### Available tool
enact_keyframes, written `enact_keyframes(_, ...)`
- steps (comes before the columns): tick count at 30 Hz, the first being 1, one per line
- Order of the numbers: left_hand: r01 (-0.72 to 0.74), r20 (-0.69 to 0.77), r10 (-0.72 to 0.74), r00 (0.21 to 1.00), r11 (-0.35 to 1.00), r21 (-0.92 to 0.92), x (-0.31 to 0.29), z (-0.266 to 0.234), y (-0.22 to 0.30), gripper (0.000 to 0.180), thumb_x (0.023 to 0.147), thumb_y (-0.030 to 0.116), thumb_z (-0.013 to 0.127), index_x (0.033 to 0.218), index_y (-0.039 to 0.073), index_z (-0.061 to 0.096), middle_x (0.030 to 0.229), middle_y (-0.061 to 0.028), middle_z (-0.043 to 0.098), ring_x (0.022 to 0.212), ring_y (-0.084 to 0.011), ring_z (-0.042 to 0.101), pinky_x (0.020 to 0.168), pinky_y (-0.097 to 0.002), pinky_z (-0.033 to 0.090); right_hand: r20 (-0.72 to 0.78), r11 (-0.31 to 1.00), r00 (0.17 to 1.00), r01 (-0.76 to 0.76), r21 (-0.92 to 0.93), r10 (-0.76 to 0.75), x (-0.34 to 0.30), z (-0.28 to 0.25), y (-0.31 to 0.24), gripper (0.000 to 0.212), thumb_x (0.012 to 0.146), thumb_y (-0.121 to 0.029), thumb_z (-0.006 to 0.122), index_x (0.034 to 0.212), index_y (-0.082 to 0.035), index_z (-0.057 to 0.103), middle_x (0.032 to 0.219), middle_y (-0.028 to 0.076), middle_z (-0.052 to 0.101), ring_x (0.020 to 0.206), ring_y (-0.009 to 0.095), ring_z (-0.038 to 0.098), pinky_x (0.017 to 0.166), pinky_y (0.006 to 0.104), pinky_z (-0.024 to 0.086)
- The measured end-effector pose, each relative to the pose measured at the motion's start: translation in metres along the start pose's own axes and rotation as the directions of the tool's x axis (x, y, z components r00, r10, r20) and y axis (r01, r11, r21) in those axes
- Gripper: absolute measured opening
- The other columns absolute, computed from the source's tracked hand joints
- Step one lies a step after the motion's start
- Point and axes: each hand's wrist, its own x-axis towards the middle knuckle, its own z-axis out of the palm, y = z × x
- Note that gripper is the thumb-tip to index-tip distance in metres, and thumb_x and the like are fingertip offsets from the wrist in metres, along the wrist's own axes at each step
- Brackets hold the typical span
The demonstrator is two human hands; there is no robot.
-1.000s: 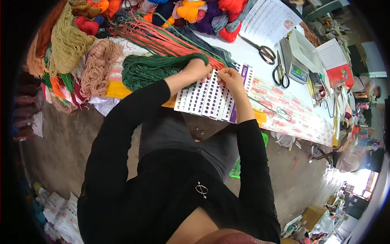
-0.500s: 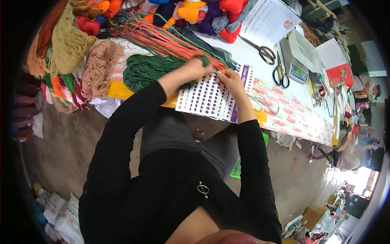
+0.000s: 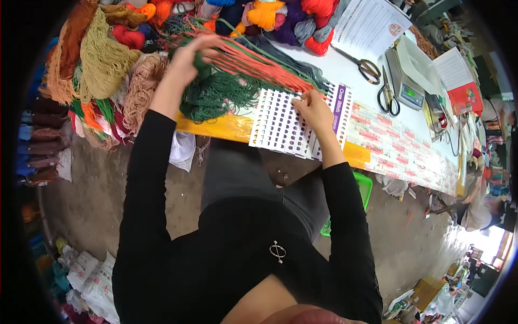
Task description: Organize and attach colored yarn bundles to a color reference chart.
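My left hand (image 3: 190, 62) is raised over the left part of the table, its fingers curled around green thread. Below it lies a loose, tangled hank of dark green yarn (image 3: 213, 97). My right hand (image 3: 315, 110) rests over a white punched card (image 3: 275, 121) with rows of holes and a purple strip. Its thumb and forefinger are pinched together near the card's upper edge; what they grip is hidden. Long coral threads (image 3: 264, 67) stretch from the card toward the upper left, with green and dark grey strands beside them.
Colourful yarn skeins (image 3: 264, 16) crowd the back, and tan hanks (image 3: 108, 48) hang at the left. Black-handled scissors (image 3: 387, 97), a second pair (image 3: 369, 70), a scale (image 3: 413, 81) and a printed sheet (image 3: 369, 29) lie to the right. A green basket (image 3: 362, 189) is below the table.
My left hand has moved away from the card toward the upper left with green thread. My right hand stays pinched at the card. The green hank looks looser and more spread.
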Motion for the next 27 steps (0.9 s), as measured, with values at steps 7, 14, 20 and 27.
enact_keyframes(7, 0.37, 0.219, -0.359, 0.908, 0.929, -0.013, 0.007, 0.042, -0.076, 0.044, 0.093, 0.037, 0.044, 0.101, -0.001, 0.063, 0.081, -0.0052, 0.061, 0.084, -0.017, 0.057, 0.089, -0.0294, 0.041, -0.027, 0.996, 0.998, 0.048, -0.076, -0.051, -0.002, 0.008, -0.004, 0.044, 0.072, -0.043, 0.067, 0.096, -0.009, 0.052, 0.07, 0.002, 0.058, 0.066, 0.019, 0.06, 0.058, 0.0319, 0.043)
enact_keyframes(14, 0.026, -0.283, 0.03, 0.959, 0.981, 0.192, -0.025, 0.05, -0.038, 0.037, 0.091, 0.029, 0.049, 0.099, -0.005, 0.063, 0.094, -0.0147, 0.064, 0.078, -0.0195, 0.062, 0.074, -0.0311, 0.048, 0.006, 0.993, 1.0, -0.001, 0.122, 0.001, -0.003, 0.002, -0.001, 0.038, 0.076, -0.035, 0.066, 0.1, -0.007, 0.056, 0.069, 0.0, 0.055, 0.063, 0.011, 0.054, 0.059, 0.0261, 0.042)
enact_keyframes(20, 0.291, 0.433, -0.156, 0.888, 0.919, -0.266, -0.079, 0.138, -0.033, 0.047, 0.097, 0.037, 0.034, 0.116, -0.002, 0.052, 0.114, -0.009, 0.057, 0.106, -0.0162, 0.053, 0.087, -0.0293, 0.042, -0.123, 0.688, 0.974, 0.221, 0.691, -0.189, -0.028, -0.006, -0.057, 0.015, 0.086, -0.011, 0.057, 0.095, 0.001, 0.06, 0.073, 0.0, 0.059, 0.063, 0.006, 0.052, 0.058, 0.0196, 0.042)
enact_keyframes(27, 0.436, 0.564, -0.19, 0.804, 0.833, -0.341, -0.087, 0.162, -0.026, 0.046, 0.098, 0.033, 0.028, 0.111, -0.003, 0.054, 0.101, -0.0088, 0.059, 0.087, -0.0142, 0.056, 0.067, -0.0276, 0.047, -0.012, 0.48, 0.991, 0.077, 0.874, -0.137, -0.045, -0.02, -0.067, 0.014, 0.089, -0.014, 0.055, 0.088, 0.0, 0.057, 0.074, 0.002, 0.057, 0.059, 0.006, 0.051, 0.054, 0.0196, 0.039)
